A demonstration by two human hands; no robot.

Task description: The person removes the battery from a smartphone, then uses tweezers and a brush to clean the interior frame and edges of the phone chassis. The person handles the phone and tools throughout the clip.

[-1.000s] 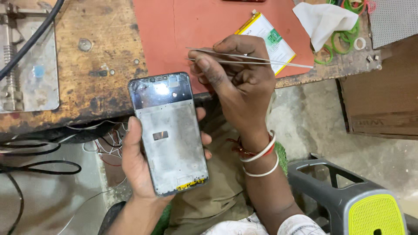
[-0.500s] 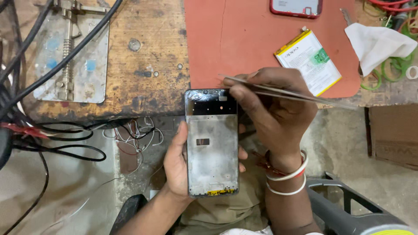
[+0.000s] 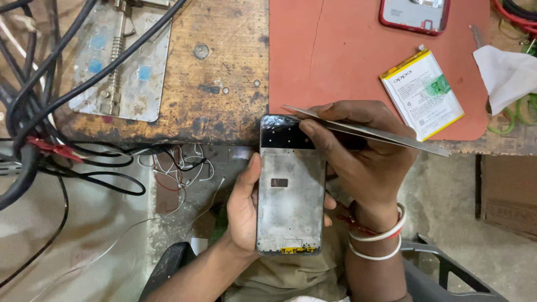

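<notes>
Left hand (image 3: 246, 207) grips opened phone frame (image 3: 291, 196); right hand (image 3: 363, 156) pinches metal tweezers (image 3: 380, 133), tips at frame's top-left corner; battery (image 3: 422, 95) lies upper right of frame.

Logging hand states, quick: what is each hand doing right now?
Left hand: closed around the phone frame, holding it from below.
Right hand: closed on tweezers, tips at the frame's top edge.

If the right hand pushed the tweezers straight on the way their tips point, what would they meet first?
The right hand aims the long metal tweezers up-left; their tips already sit at the top edge of the grey, opened phone frame, so probably that edge, then the worn wooden bench.
</notes>
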